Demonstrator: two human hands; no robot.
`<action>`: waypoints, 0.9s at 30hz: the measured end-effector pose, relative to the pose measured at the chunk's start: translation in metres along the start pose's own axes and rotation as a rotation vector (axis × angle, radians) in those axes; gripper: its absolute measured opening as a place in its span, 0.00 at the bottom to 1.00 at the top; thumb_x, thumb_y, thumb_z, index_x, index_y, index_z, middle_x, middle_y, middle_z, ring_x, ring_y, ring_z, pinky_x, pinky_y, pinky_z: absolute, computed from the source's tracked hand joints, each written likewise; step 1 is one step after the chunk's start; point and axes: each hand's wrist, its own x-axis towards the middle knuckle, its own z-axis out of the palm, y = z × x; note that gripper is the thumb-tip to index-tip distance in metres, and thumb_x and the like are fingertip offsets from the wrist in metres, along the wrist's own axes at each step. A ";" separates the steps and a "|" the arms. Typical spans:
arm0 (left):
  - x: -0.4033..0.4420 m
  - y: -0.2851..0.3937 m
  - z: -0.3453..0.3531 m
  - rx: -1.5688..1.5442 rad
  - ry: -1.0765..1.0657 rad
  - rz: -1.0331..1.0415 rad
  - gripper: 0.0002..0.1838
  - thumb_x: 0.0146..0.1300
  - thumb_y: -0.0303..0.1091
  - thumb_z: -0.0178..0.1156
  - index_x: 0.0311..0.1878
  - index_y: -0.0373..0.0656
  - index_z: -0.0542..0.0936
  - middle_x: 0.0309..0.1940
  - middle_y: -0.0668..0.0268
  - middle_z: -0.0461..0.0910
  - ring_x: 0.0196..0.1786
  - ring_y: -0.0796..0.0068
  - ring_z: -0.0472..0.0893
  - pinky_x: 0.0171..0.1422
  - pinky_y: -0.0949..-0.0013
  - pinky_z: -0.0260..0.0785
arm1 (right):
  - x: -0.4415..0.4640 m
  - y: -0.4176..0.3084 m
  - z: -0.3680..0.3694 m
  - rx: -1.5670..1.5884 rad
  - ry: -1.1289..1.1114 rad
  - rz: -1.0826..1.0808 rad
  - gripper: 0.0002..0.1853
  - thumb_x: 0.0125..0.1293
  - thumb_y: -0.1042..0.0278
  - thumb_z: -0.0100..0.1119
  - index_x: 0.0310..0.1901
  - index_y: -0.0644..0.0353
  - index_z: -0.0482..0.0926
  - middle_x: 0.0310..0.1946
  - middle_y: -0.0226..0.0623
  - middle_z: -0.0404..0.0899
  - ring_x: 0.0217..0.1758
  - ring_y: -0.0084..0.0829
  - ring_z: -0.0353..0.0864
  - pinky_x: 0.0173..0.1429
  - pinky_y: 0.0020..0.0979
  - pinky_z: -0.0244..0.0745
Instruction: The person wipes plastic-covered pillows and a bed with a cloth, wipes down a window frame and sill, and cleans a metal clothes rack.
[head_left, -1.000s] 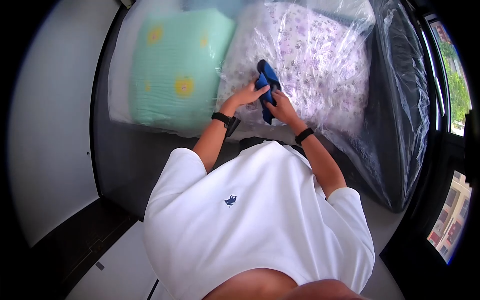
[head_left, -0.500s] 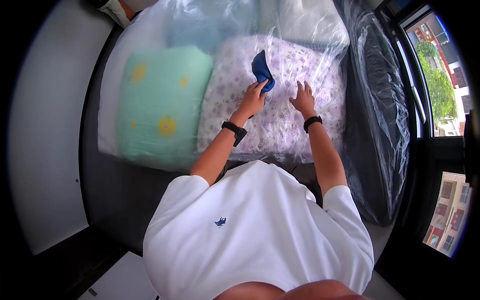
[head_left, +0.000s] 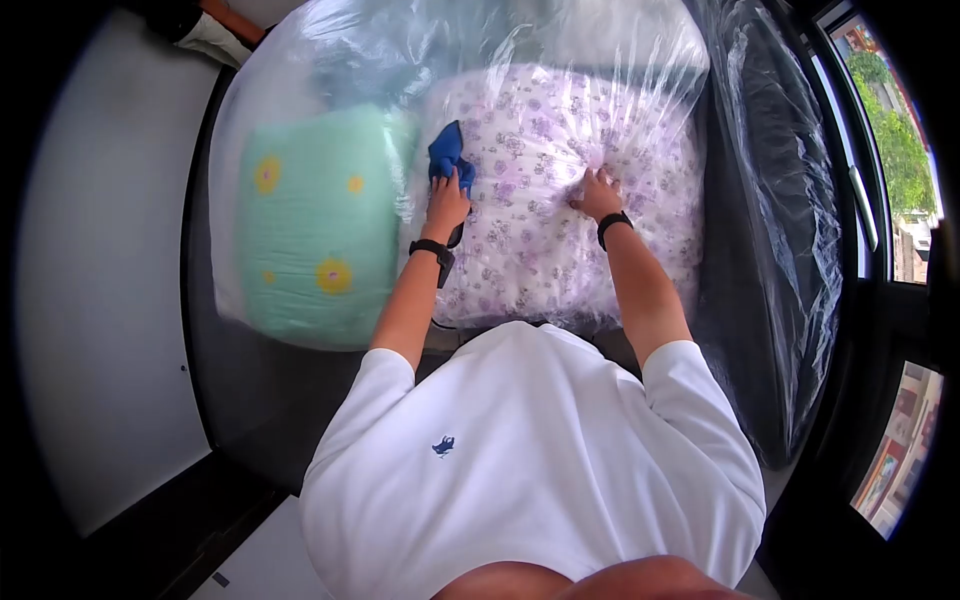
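Note:
My left hand (head_left: 447, 208) holds a blue cloth (head_left: 452, 158) against the left part of a floral bundle (head_left: 520, 235), white with purple flowers. Clear plastic sheeting (head_left: 460, 40) lies over the bundle. My right hand (head_left: 600, 196) is closed on the plastic over the bundle's right side, and creases fan out from its fingertips. Left of my left hand, under the same plastic, sits a mint green bundle (head_left: 320, 220) with yellow flowers. Both wrists carry black bands.
A dark upright panel (head_left: 765, 250) wrapped in plastic stands along the right, beside a window (head_left: 885, 130). A pale wall surface (head_left: 110, 270) runs down the left. Part of another person (head_left: 215, 35) shows at the upper left. The bundles rest on a dark grey base (head_left: 270, 390).
My left hand has moved left with the blue cloth, down onto the bundle. My right hand has gone from spread fingers to gripping the plastic, which is now drawn into creases.

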 end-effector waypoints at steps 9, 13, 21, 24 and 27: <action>0.025 0.086 0.029 0.104 -0.149 0.233 0.34 0.67 0.38 0.53 0.76 0.52 0.57 0.71 0.58 0.62 0.79 0.49 0.48 0.74 0.32 0.38 | 0.019 0.005 0.029 0.093 0.003 0.083 0.50 0.56 0.50 0.70 0.75 0.52 0.50 0.77 0.48 0.46 0.77 0.62 0.48 0.73 0.53 0.62; 0.049 0.157 0.060 0.028 -0.206 0.553 0.29 0.67 0.35 0.53 0.73 0.52 0.64 0.71 0.58 0.64 0.79 0.52 0.51 0.76 0.36 0.36 | 0.035 0.010 0.052 0.024 -0.024 0.139 0.35 0.67 0.59 0.48 0.75 0.44 0.53 0.78 0.35 0.45 0.79 0.50 0.47 0.66 0.56 0.68; 0.114 0.152 0.071 0.254 -0.076 0.448 0.26 0.63 0.39 0.57 0.66 0.52 0.73 0.69 0.61 0.68 0.78 0.60 0.53 0.77 0.38 0.39 | 0.041 0.008 0.051 0.017 -0.062 0.157 0.35 0.66 0.62 0.50 0.75 0.46 0.55 0.78 0.39 0.48 0.79 0.46 0.50 0.74 0.46 0.60; 0.132 0.107 0.043 0.254 0.091 0.309 0.27 0.64 0.40 0.57 0.67 0.51 0.70 0.68 0.59 0.68 0.79 0.58 0.52 0.77 0.38 0.41 | 0.043 0.005 0.034 -0.017 -0.104 0.169 0.37 0.65 0.61 0.53 0.76 0.45 0.53 0.78 0.38 0.46 0.79 0.44 0.49 0.72 0.47 0.63; 0.134 0.065 0.017 0.182 0.082 -0.021 0.35 0.68 0.43 0.52 0.76 0.51 0.55 0.72 0.56 0.60 0.79 0.50 0.46 0.76 0.36 0.40 | 0.044 0.006 0.034 -0.002 -0.175 0.162 0.44 0.62 0.51 0.60 0.76 0.45 0.49 0.79 0.40 0.44 0.80 0.45 0.47 0.73 0.47 0.63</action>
